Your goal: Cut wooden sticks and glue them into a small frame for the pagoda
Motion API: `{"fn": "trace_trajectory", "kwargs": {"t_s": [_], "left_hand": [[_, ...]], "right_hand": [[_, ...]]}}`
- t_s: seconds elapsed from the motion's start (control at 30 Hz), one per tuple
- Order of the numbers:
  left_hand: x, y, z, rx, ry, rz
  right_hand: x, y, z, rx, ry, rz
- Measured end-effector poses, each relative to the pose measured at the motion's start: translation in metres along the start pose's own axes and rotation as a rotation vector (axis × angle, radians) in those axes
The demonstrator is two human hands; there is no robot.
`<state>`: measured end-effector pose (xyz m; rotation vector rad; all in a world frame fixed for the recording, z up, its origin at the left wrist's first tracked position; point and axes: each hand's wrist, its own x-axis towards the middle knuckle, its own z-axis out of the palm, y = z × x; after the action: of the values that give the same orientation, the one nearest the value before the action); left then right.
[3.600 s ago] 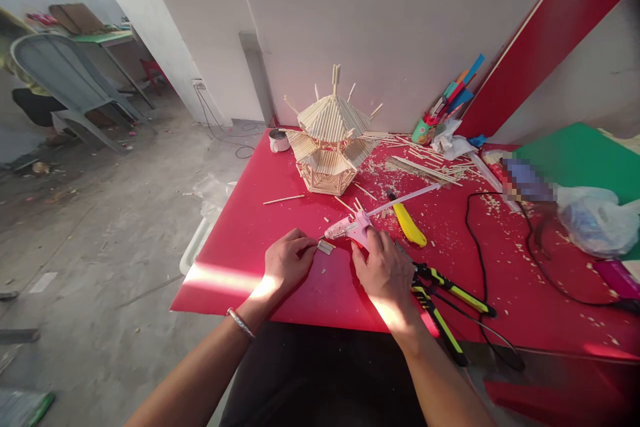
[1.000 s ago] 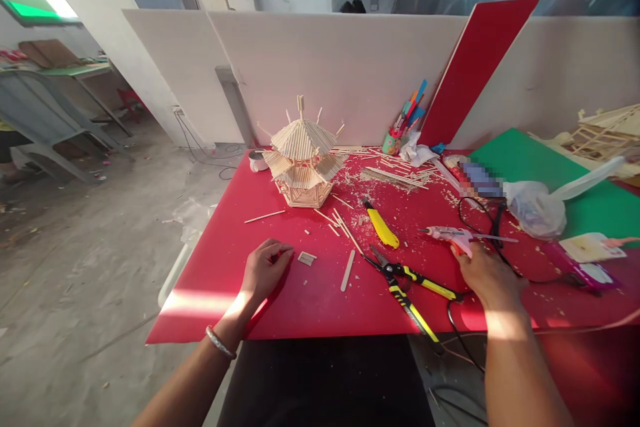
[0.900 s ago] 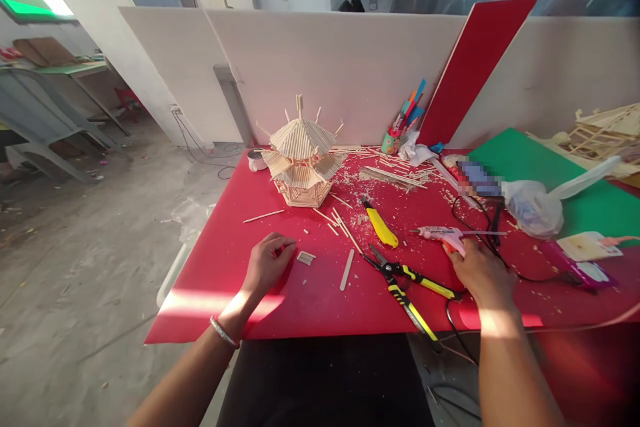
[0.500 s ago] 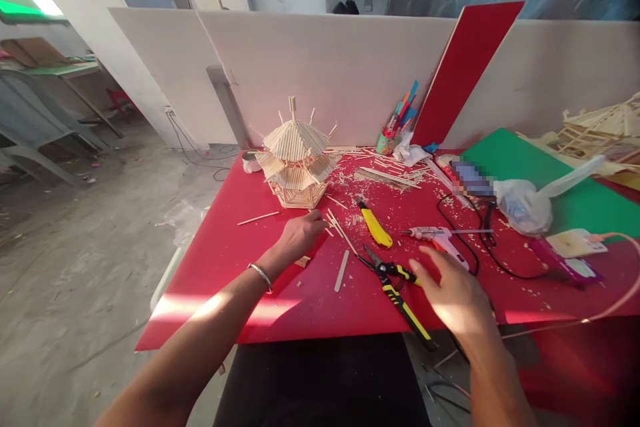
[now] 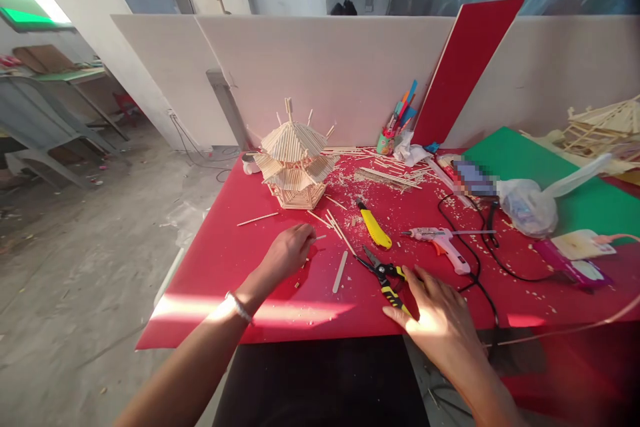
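My left hand (image 5: 289, 252) is closed in a pinch, with a short thin wooden stick (image 5: 321, 237) poking out at the fingertips. My right hand (image 5: 436, 303) is open, thumb and fingers spread over the handles of the black-and-yellow cutting pliers (image 5: 385, 275), covering their lower part. Whether it touches them is hard to tell. Left of the pliers lies a flat craft stick (image 5: 340, 272). Several loose thin sticks (image 5: 336, 228) lie between my left hand and a yellow utility knife (image 5: 375, 227). Behind my left hand stands a tiered pagoda model (image 5: 296, 170) made of sticks.
A pink-and-white glue gun (image 5: 443, 243) lies on the red tabletop (image 5: 200, 267), with black cables (image 5: 520, 275) running past it. Farther back are a pen cup (image 5: 386, 141), stick piles (image 5: 393, 177) and crumpled tissue (image 5: 411, 151). On the right sit a plastic bag (image 5: 527, 207) and green board (image 5: 575, 173).
My left hand has drawn back slightly towards me and left. My right hand has moved down and left, away from the glue gun and over the pliers' handles.
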<state>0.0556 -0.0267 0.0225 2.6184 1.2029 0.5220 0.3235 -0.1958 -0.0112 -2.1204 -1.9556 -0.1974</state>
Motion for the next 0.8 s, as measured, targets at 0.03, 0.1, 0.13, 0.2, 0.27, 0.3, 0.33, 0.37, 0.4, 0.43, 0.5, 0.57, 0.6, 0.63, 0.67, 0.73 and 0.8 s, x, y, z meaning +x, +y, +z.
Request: {"fn": "trace_trajectory", "kwargs": {"t_s": [0.03, 0.1, 0.13, 0.2, 0.27, 0.3, 0.33, 0.37, 0.4, 0.43, 0.5, 0.57, 0.6, 0.63, 0.67, 0.73, 0.8], "left_hand": [[-0.015, 0.005, -0.001, -0.086, 0.074, -0.041], [-0.046, 0.016, 0.001, -0.161, 0.187, -0.133], [-0.061, 0.021, 0.005, -0.162, 0.245, -0.175], [-0.083, 0.029, 0.016, -0.146, 0.294, -0.217], [-0.095, 0.035, 0.026, -0.108, 0.333, -0.224], [-0.097, 0.036, 0.031, -0.084, 0.340, -0.219], [-0.097, 0.036, 0.034, -0.055, 0.342, -0.227], [-0.096, 0.036, 0.036, -0.029, 0.336, -0.234], [-0.094, 0.036, 0.037, -0.009, 0.329, -0.240], [-0.092, 0.036, 0.038, -0.003, 0.324, -0.247], [-0.090, 0.035, 0.036, -0.052, 0.346, -0.277], [-0.091, 0.034, 0.033, -0.169, 0.414, -0.373], [-0.091, 0.033, 0.031, -0.233, 0.454, -0.441], [-0.093, 0.032, 0.030, -0.287, 0.486, -0.505], [-0.094, 0.032, 0.028, -0.323, 0.504, -0.542], [-0.097, 0.030, 0.027, -0.346, 0.500, -0.543], [-0.098, 0.031, 0.028, -0.320, 0.480, -0.484]], "right_hand": [[0.003, -0.007, -0.002, 0.070, 0.069, -0.005], [0.009, -0.027, -0.007, 0.250, 0.188, -0.029], [0.012, -0.041, -0.010, 0.339, 0.223, -0.043], [0.018, -0.070, -0.013, 0.504, 0.188, -0.110], [0.025, -0.097, -0.011, 0.578, 0.119, -0.182], [0.029, -0.108, -0.009, 0.591, 0.101, -0.203], [0.032, -0.117, -0.005, 0.594, 0.087, -0.221], [0.035, -0.123, -0.001, 0.590, 0.079, -0.234], [0.037, -0.128, 0.004, 0.585, 0.073, -0.246], [0.039, -0.130, 0.008, 0.580, 0.066, -0.256], [0.040, -0.133, 0.014, 0.577, 0.057, -0.264], [0.037, -0.135, 0.016, 0.581, 0.050, -0.249], [0.035, -0.137, 0.016, 0.579, 0.042, -0.246], [0.034, -0.140, 0.016, 0.569, 0.028, -0.252], [0.033, -0.143, 0.015, 0.551, 0.012, -0.270], [0.034, -0.148, 0.014, 0.499, -0.029, -0.325], [0.038, -0.148, 0.015, 0.439, -0.049, -0.353]]}}
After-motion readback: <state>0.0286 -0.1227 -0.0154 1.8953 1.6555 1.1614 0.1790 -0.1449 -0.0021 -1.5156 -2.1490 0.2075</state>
